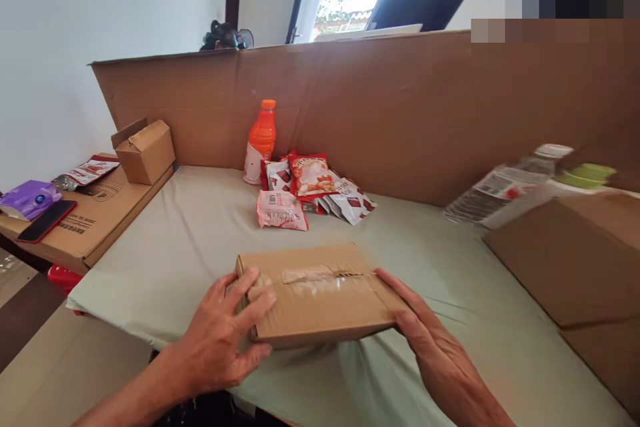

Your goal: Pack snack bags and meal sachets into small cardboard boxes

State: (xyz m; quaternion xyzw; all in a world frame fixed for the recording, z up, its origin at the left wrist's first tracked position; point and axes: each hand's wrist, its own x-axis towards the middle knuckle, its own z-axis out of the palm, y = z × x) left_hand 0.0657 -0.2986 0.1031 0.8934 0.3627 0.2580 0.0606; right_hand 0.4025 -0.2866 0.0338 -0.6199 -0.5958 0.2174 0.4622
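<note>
A flat brown cardboard box with clear tape along its top sits between my hands at the front of the cloth-covered table. My left hand grips its left end, some fingers on top and the thumb low on the front side. My right hand holds the right end, fingers along the edge; part of its grip is hidden behind the box corner. Beyond the box lie a pink snack packet, a red and cream snack packet and white-and-brown packets. An orange drink bottle stands upright behind them.
A cardboard wall closes off the table's back. On the left, a large flat carton bears a small open box, a phone and a purple pack. A clear bottle and a big carton stand right.
</note>
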